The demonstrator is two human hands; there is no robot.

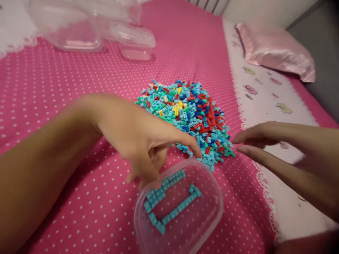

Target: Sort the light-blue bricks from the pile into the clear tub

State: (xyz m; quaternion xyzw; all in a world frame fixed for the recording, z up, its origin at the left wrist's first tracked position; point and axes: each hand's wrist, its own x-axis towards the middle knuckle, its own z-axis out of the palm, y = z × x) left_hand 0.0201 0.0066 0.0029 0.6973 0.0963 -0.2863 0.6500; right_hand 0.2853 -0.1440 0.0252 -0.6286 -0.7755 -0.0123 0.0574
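Note:
My left hand (144, 141) hovers over the far-left rim of a clear plastic container (218, 215). Its index finger stretches toward the pile while the other fingers bend loosely apart, with nothing visible in them. Inside the container, light-blue building bricks (182, 208) form a partial outline with a thicker band on the far-left side. Beyond it lies a heap of small building bricks (185, 113), mostly light blue with red, dark blue, green and yellow. At the heap's right edge is my right hand (286, 155), thumb and index tips pinched close together; anything between them is too small to make out.
Clear plastic containers (76, 31) stand at the far left on a pink dotted sheet (106, 74). A shiny pink pillow (275, 49) rests at the far right, by a pale lace-edged strip of fabric (265, 102). Metal bars (208, 4) show at the back.

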